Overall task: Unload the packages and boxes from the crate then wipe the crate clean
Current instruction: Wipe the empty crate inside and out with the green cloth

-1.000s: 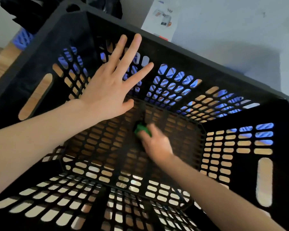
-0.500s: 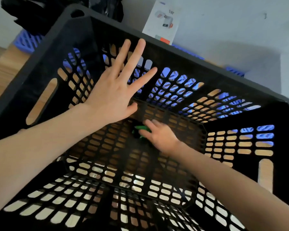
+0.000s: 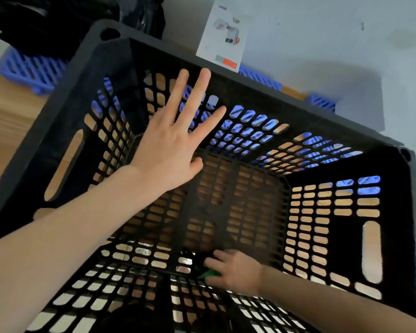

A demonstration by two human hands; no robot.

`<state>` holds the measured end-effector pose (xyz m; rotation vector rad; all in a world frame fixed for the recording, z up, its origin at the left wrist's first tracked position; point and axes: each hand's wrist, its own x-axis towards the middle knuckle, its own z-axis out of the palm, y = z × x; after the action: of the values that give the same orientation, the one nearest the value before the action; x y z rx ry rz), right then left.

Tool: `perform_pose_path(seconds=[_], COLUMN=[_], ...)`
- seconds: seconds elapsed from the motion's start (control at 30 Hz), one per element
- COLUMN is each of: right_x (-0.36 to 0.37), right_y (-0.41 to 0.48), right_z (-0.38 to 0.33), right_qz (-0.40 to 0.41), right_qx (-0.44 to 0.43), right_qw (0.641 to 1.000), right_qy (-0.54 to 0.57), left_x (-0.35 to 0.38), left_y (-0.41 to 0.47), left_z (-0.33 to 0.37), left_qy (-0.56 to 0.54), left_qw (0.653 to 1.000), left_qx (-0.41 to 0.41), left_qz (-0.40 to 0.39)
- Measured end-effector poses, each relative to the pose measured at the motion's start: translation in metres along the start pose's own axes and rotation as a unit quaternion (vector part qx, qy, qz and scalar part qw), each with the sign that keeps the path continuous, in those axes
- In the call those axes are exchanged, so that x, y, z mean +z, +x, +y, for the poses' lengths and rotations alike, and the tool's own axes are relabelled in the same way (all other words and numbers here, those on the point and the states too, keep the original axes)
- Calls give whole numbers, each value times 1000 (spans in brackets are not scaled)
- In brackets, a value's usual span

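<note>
A deep black slotted crate [image 3: 286,109] fills the view, and no packages lie inside it. My left hand [image 3: 171,145] is spread flat with straight fingers over the crate's far left inner wall. Deep inside, my right hand [image 3: 235,270] presses a green cloth [image 3: 208,273] onto the crate's floor close to the near wall. Most of the cloth is hidden under my fingers.
A white product box [image 3: 223,37] leans on the wall behind the crate. Blue slotted crates [image 3: 31,70] and dark fabric [image 3: 41,22] lie at the back left. The crate stands on a wooden floor [image 3: 7,111].
My right hand has slid the green cloth from the middle of the crate's floor toward the near wall. My left hand has kept its place on the inner wall.
</note>
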<state>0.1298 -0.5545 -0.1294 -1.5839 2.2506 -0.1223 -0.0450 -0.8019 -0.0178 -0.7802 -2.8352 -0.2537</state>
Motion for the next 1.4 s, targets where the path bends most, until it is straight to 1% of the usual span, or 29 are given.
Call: perform_pose_path(seconds=[0.07,0.13,0.2,0.27,0.33,0.37,0.4,0.43,0.5,0.57,0.63,0.67,0.7,0.73,0.8,0.83,0.9,0.93,0.97,1.0,1.03,1.07,1.13,1.2,1.23,1.27,1.3,1.37,1.4], right_x=[-11,-28,-46,-59,-59,-55,-50,-42,-26,-11,-3,-3,-4,-5,-12,-18,-32,-37,-38,-38,-33,-26,-11,-1,1,2,2,-2,-7], right_y=[5,12,20,26,31,33,33,31,19,2,-13,-16,-18,-18,-16,-15,-14,-13,-10,-7,-4,-4,-11,-30,-40,-48,-53,-54,-50], right_z=[27,65,101,123,125,118,105,88,47,14,0,3,11,24,61,83,123,135,139,136,126,110,68,31,17,6,2,16,30], right_qz=[26,77,131,156,155,152,149,146,125,62,7,2,15,43,101,126,168,183,189,186,174,156,100,27,-9,-40,-60,-62,-49], right_qx=[17,107,243,372,437,447,440,412,306,176,89,69,70,90,189,261,408,459,490,497,485,453,333,179,105,51,19,10,28], right_qw=[999,990,959,913,885,881,886,899,944,982,996,998,997,995,976,956,895,867,849,846,855,877,937,983,994,998,998,998,997], right_qy=[-34,-52,-67,-53,-36,-26,-10,6,19,21,17,6,-6,-16,-39,-54,-70,-67,-63,-61,-57,-49,-36,-29,-20,-9,-4,-28,-47], left_x=[0,1,1,0,0,0,0,-1,-2,-3,-4,-4,-3,-3,-2,-2,-1,-1,-1,-1,-2,-2,-3,-4,-5,-6,-6,-4,-4], left_y=[0,-1,-1,-1,-1,-1,-1,0,-1,-1,0,0,-1,-1,0,0,-1,-1,-1,-1,-1,-1,-1,-1,-1,-1,0,-1,-1], left_z=[1,2,3,2,2,2,2,2,3,4,5,6,6,6,5,5,5,4,4,4,5,6,6,7,7,7,7,6,5], left_qy=[-3,-5,-6,-7,-7,-8,-7,-7,-7,-10,-20,-24,-26,-28,-29,-29,-27,-25,-25,-26,-28,-29,-28,-31,-31,-30,-30,-31,-31], left_qw=[1000,1000,1000,1000,1000,1000,1000,1000,1000,1000,1000,1000,1000,1000,1000,1000,1000,1000,1000,1000,1000,1000,1000,999,999,999,999,999,999], left_qx=[-1,-3,-3,-3,-4,-3,-2,-2,-2,-2,-3,-3,-3,-3,-4,-4,-4,-4,-4,-4,-3,-3,-7,-5,-6,-7,-6,-5,-5], left_qz=[-1,-2,-2,-2,-3,-5,-6,-7,-9,-11,-12,-12,-11,-10,-8,-7,-7,-7,-7,-7,-9,-10,-8,-9,-10,-10,-10,-9,-7])
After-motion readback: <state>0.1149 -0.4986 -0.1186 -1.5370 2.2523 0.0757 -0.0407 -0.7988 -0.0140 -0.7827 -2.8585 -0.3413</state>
